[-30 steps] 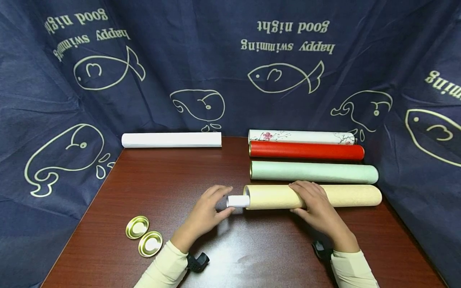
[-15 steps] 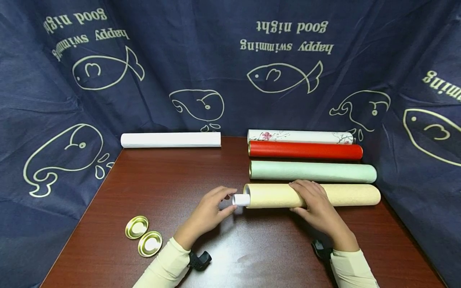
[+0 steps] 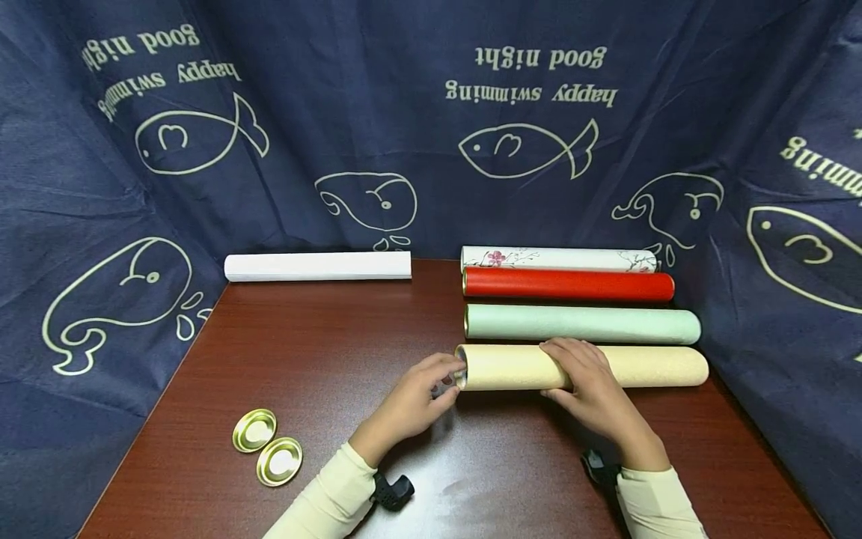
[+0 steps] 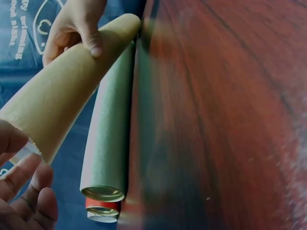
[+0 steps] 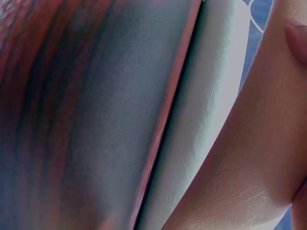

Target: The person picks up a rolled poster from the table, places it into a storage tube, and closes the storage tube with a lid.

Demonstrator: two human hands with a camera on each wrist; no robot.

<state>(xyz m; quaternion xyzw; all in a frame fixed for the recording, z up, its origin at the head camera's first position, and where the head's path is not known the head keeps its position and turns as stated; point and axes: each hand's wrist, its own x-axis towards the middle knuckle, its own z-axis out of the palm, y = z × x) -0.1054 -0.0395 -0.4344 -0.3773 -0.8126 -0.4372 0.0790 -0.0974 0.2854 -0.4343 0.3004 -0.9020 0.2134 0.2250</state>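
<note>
Head view, right hand [image 3: 586,382] gripping beige tube [image 3: 646,366], left hand [image 3: 420,397] fingertips pinched at its open end

Head cam looks down over table [image 3: 337,359]; wrist cams v. close; all share beige tube [image 3: 640,367].

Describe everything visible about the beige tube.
The beige tube is a long, matte, paper-covered cylinder lying on its side on the brown table, nearest of four tubes and parallel to the green tube. The right hand grips its middle; the left hand is at its open, gold-rimmed left end.
</note>
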